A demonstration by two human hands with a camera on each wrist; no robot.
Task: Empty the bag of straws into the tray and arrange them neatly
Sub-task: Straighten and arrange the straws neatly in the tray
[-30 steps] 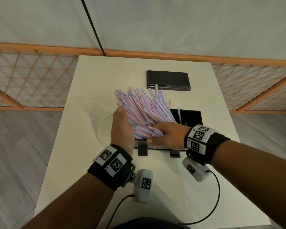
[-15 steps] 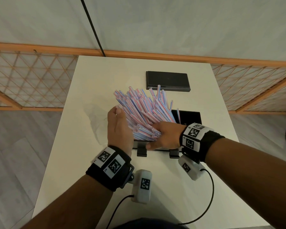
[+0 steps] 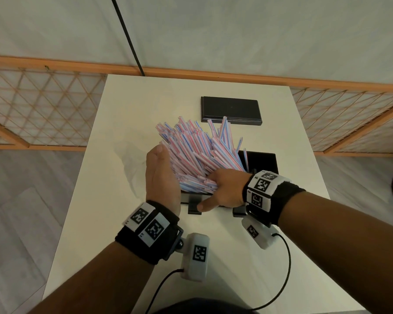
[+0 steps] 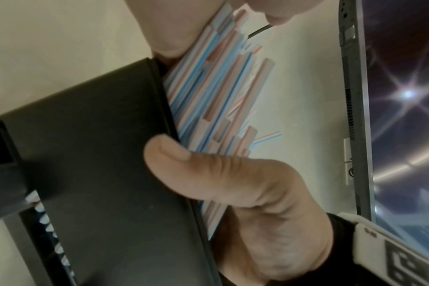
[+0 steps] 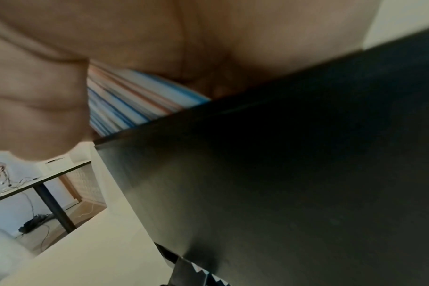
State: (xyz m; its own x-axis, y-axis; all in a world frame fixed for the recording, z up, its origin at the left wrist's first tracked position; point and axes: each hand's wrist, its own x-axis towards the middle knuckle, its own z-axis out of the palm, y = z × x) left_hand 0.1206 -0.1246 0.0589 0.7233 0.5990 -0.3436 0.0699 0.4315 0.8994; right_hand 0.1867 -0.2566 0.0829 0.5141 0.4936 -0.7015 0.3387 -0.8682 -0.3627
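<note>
A thick bundle of pink-and-blue striped straws (image 3: 191, 150) leans out of the black tray (image 3: 264, 163), fanning toward the far left. My left hand (image 3: 160, 175) lies flat with straight fingers against the bundle's left side. My right hand (image 3: 225, 189) covers the near ends of the straws, fingers curled over them and thumb stretched along the tray's front wall. In the left wrist view that thumb rests at the rim of the tray (image 4: 98, 154) beside the straws (image 4: 208, 92). The right wrist view shows my palm over the straws (image 5: 135, 100) above the tray wall (image 5: 282, 183).
A flat black lid (image 3: 232, 109) lies at the far side of the white table (image 3: 236, 257). A crumpled clear bag (image 3: 132, 164) lies just left of my left hand. An orange lattice railing (image 3: 43, 105) runs behind the table. Wrist camera cables trail near the front edge.
Both hands have edged slightly left along the tray. The right thumb now stretches along the tray front, and the bundle stands a little tighter and steeper.
</note>
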